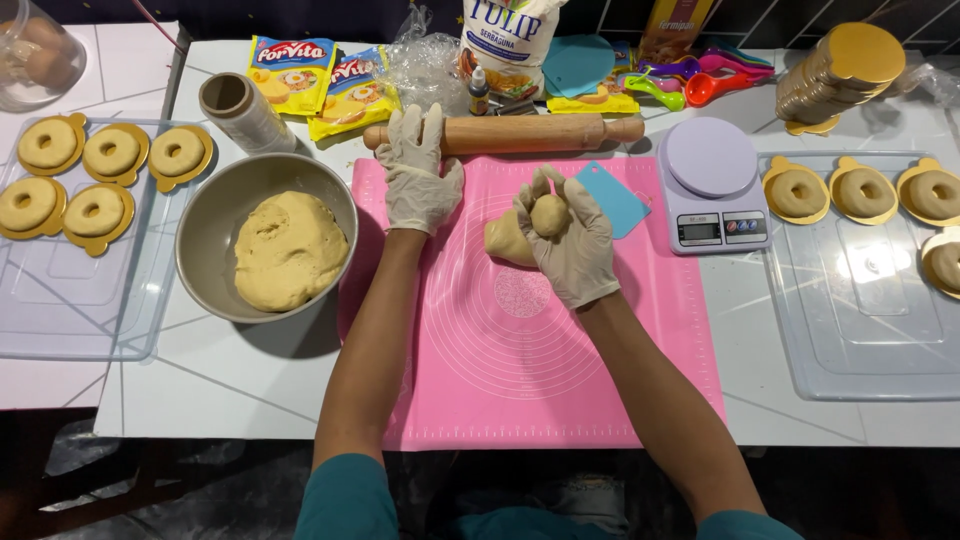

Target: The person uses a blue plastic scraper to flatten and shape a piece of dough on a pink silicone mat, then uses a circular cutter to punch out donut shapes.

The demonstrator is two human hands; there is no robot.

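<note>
On pink mat (500, 350), right hand (570, 240) (gloved) cupping smooth dough ball (549, 214); left hand (415, 175) flat

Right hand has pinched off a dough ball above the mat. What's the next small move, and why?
Probably carry the dough ball in the right hand over to the kitchen scale: its round platform sits bare just beside that hand, and the left hand rests open on the pink mat, holding nothing.

White table (250, 390) with thin seams above dark floor (150, 500).
</note>
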